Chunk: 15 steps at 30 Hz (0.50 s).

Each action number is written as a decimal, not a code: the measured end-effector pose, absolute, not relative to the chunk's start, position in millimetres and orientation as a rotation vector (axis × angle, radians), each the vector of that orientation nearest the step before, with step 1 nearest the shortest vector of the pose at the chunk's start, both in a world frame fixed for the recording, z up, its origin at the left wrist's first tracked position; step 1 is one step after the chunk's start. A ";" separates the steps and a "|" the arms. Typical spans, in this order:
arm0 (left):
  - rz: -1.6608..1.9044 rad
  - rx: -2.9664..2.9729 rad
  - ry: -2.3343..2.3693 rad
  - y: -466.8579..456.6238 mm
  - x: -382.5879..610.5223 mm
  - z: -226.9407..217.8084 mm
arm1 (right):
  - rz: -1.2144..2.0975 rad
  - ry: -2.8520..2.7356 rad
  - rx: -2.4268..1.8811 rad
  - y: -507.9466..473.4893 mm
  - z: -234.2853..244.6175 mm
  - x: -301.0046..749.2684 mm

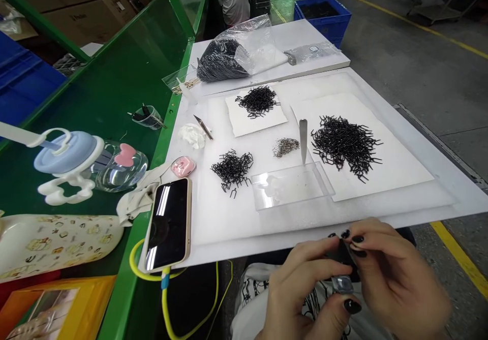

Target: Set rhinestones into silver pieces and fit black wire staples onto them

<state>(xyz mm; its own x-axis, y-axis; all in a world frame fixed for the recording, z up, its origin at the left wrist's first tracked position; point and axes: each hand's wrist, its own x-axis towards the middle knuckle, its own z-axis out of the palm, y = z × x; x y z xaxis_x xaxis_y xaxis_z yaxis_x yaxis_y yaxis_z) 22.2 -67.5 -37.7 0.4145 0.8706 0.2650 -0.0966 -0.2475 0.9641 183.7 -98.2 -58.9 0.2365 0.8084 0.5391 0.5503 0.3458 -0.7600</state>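
Low in the view, over the front edge of the white board point(244, 238), my left hand point(305, 286) and my right hand point(396, 274) pinch a small black piece point(343, 255) between them. A small silver square part point(342, 283) shows just below it, partly hidden by my fingers. Beyond my hands lie several piles of black bent wire pieces point(345, 147), point(232, 171), point(257, 101), two of them on white paper sheets. A small heap of grey bits point(285, 147) sits nearby, next to a pointed metal tool point(303, 139) and a transparent plastic tray point(290, 185).
A phone on a yellow cable point(168, 223), a pink case point(183, 166), a craft knife point(203, 126) and white cotton point(192, 135) lie at the board's left. Behind are a plastic bag of black pieces point(223, 60), a green bench point(102, 106), and a blue crate point(324, 17).
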 end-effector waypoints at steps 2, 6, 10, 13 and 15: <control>1.078 1.497 0.685 -66.9 25.4 -36.3 | 0.269 -1.434 -1.319 -99.5 -59.5 183.6; 1.115 1.418 0.641 -66.2 28.1 -35.1 | 0.220 -1.492 -1.339 -106.0 -60.7 184.5; 1.129 1.406 0.642 -65.4 27.2 -33.7 | 0.151 -1.571 -1.349 -112.7 -62.5 186.3; 1.128 1.380 0.668 -68.6 28.5 -35.4 | 0.069 -1.582 -1.335 -113.6 -63.5 186.6; 1.158 1.353 0.693 -73.6 31.3 -38.2 | 0.025 -1.562 -1.328 -113.7 -63.5 186.0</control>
<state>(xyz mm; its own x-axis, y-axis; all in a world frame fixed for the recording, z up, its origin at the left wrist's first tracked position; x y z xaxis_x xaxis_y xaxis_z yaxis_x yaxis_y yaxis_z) 31.3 -73.6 -38.2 0.3351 0.9137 0.2299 -0.2287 -0.1578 0.9606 186.0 -113.7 -63.5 0.1519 0.7318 0.6644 0.7100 0.3868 -0.5884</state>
